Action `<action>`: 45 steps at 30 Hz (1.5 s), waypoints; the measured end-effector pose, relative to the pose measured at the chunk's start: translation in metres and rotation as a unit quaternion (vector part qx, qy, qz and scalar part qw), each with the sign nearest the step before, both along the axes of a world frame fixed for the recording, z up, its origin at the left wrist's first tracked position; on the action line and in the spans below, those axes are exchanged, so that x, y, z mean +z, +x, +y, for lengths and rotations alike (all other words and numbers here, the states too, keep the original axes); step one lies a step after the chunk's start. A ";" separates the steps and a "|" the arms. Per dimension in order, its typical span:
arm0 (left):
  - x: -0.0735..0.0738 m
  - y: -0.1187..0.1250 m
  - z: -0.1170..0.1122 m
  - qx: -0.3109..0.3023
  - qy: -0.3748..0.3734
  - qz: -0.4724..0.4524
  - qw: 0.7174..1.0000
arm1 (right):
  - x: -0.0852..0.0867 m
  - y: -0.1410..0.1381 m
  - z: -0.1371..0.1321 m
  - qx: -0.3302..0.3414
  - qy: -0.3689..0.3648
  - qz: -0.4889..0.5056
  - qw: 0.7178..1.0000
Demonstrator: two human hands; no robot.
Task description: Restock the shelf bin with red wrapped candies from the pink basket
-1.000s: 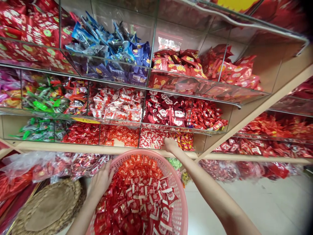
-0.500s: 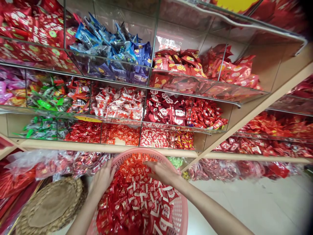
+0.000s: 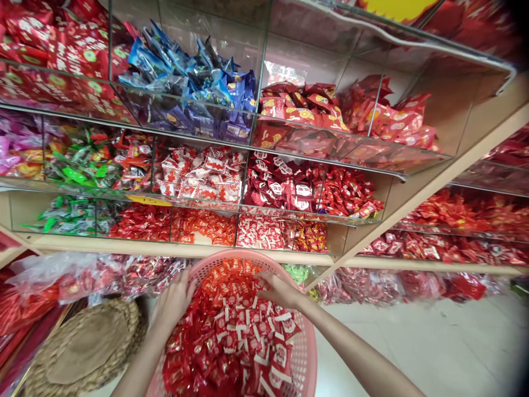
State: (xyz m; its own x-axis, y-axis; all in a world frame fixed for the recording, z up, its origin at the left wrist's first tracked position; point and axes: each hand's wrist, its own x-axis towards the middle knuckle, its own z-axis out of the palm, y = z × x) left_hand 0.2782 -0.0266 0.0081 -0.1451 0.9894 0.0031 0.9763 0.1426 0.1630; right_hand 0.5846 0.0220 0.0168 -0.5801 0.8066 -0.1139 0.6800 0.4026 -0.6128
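A pink plastic basket with perforated walls stands below the shelves, heaped with small wrapped candies. Orange-red candies lie at its far side, shiny dark red ones at the left, and red-and-white ones in the middle and right. My left hand grips the basket's left rim, its fingertips bent over the edge. Over the candies at the far right, just inside the rim, is my right hand. Its fingers are apart and slightly bent, touching or just above the wrappers, with nothing visible held.
Ahead, a wooden shelf has glass-divided bins of wrapped candies, including blue packets and red packets. A woven straw stool stands at the left. Plastic bags of candies line the shelf's foot above the tiled floor.
My right hand has drawn back slightly to the right across the candies, with its fingers more bent. My left hand stays on the rim, and the basket has not visibly moved.
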 end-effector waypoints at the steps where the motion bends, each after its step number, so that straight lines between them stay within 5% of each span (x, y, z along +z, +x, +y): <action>1: -0.001 -0.001 0.000 0.001 0.000 0.000 1.000 | -0.005 0.000 -0.001 -0.004 -0.015 0.014 1.000; 7: -0.006 -0.002 0.002 -0.001 0.008 0.002 1.000 | -0.008 -0.001 -0.010 -0.010 -0.105 0.092 0.990; 19: -0.005 -0.003 0.000 -0.006 0.021 -0.004 1.000 | -0.015 0.012 -0.025 -0.028 -0.091 0.114 0.989; 25: -0.007 -0.003 0.001 -0.008 0.025 0.001 1.000 | -0.008 0.017 -0.010 -0.077 0.002 0.128 0.989; 34: -0.006 -0.003 0.000 -0.011 0.021 -0.001 1.000 | 0.005 -0.008 -0.029 0.023 0.013 0.032 0.999; 45: -0.008 -0.005 0.000 -0.014 0.027 -0.009 0.999 | 0.009 -0.017 -0.038 0.037 0.021 0.001 0.999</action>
State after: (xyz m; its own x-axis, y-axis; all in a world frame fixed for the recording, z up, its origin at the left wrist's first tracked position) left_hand 0.2734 -0.0264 -0.0001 -0.1169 0.9917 0.0534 0.9766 0.1050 0.1876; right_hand 0.5681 -0.0156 0.0261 -0.6387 0.7652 -0.0805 0.6466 0.4771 -0.5952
